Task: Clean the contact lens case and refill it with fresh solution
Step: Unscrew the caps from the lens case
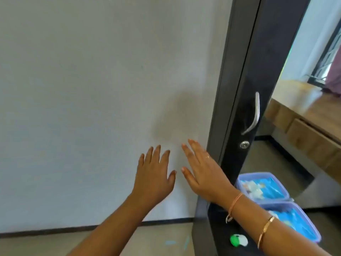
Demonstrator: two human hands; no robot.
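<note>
Both hands are raised in front of a pale wall (83, 108), backs toward the camera. The left hand (154, 179) is held w/ fingers spread wide & straight, thumb out to the side; nothing is gripped. The right hand (203, 172) is held flat, fingers extended & close together, angled up-left, nothing held; a ring (207, 157) is seen on one finger. The two thumbs are near each other but apart.

On the right forearm a thin cord bracelet (233, 206) is worn at the wrist & a gold bangle (265, 230) further down the arm.

Just right of the right fingertips a dark door frame (238, 71) is seen, w/ a curved metal handle (255, 113) & a round lock (244, 144) above-right of the knuckles.

The contact lens case (239, 240), green & white, is seen well below the fingers, under the right forearm, on a dark surface at the frame's foot; blurred, so it can't be told if its caps are on. Right of the wrist two lilac bins (239, 182) w/ blue liners are set side by side, touching.
</note>
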